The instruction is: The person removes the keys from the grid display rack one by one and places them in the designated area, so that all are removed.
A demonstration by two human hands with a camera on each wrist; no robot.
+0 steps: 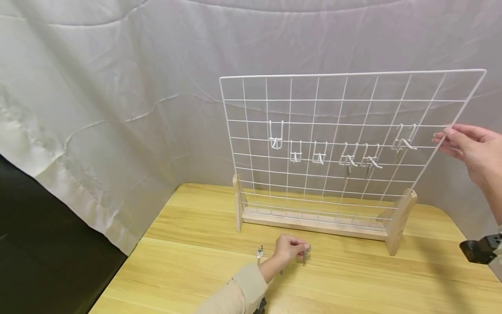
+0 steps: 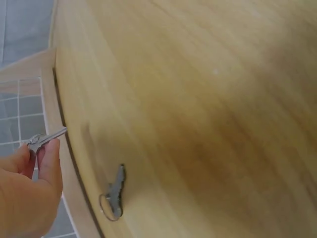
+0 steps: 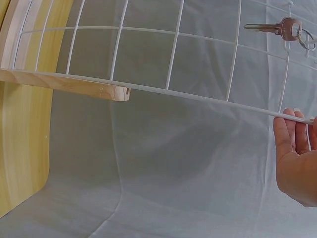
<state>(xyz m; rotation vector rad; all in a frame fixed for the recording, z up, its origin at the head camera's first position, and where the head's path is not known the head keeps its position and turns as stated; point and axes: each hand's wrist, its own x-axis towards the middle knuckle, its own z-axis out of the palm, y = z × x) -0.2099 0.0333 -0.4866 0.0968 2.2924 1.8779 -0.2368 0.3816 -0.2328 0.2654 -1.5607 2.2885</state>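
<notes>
My left hand [image 1: 289, 247] pinches a small metal key [image 2: 49, 138] between thumb and fingertips, above the table in front of the rack. At the right, my right hand [image 1: 472, 146] grips the side edge of a white wire grid panel [image 1: 318, 75], thumb in front and fingers behind. White hooks [image 1: 276, 143] hang on the grid. Keys hang from the hooks toward the right, one of them a key with a ring [image 3: 290, 29]. Left of my left hand, another key [image 1: 259, 253] lies on the table. My left forearm partly covers a further metal piece.
The grid stands in a wooden base [image 1: 313, 222] with upright end pieces on a yellow wood-grain table [image 1: 176, 266]. Grey cloth [image 1: 164, 52] hangs behind and to the left. A black area [image 1: 39, 244] borders the table at lower left.
</notes>
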